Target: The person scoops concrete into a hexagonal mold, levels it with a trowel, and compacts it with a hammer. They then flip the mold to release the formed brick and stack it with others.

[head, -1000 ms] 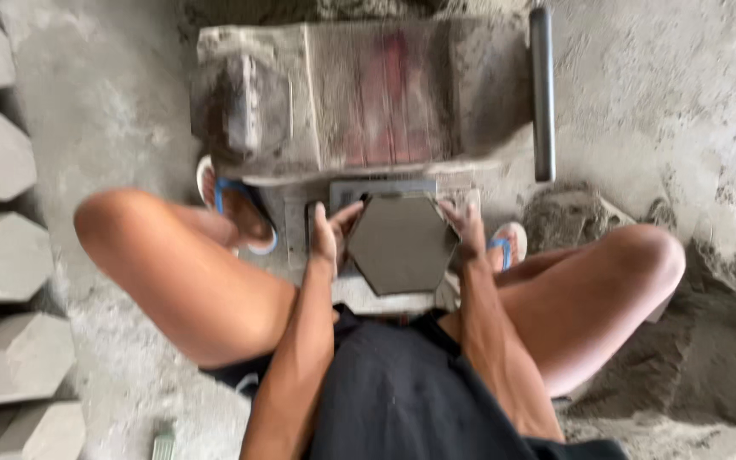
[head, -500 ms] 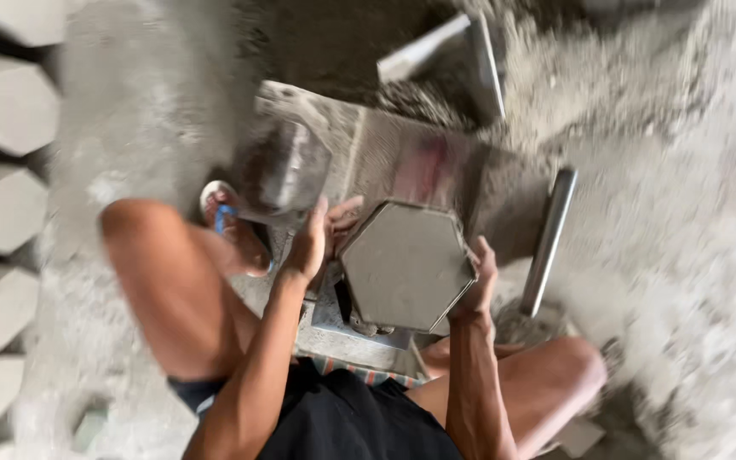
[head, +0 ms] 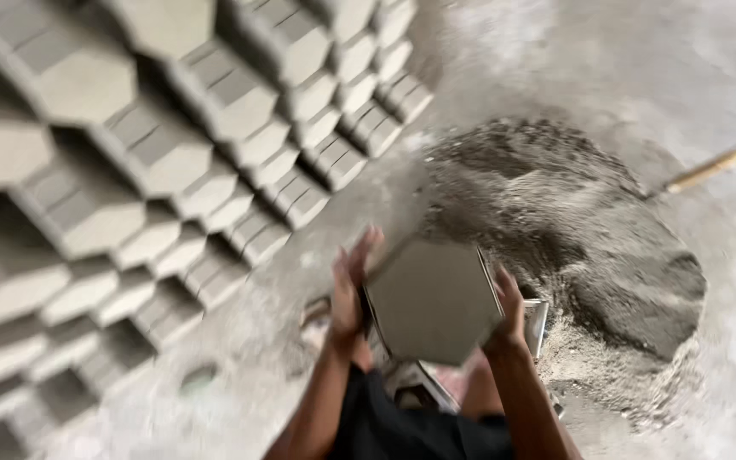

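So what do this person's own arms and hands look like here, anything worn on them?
Both forearms are bare, with no sleeves showing. The left hand and right hand have no gloves on, and no watch, ring or band can be made out, though the picture is motion-blurred. Below the arms a black garment covers the body.

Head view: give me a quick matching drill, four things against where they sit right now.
Things:
1. hexagonal block
2. stacked hexagonal pavers
3. pile of dark mix
4. yellowish handle

Places:
A. right edge, lying on the floor
B. between both hands
C. left half, in rows
D. right of centre on the floor

Pairs: 1-B, 2-C, 3-D, 4-A
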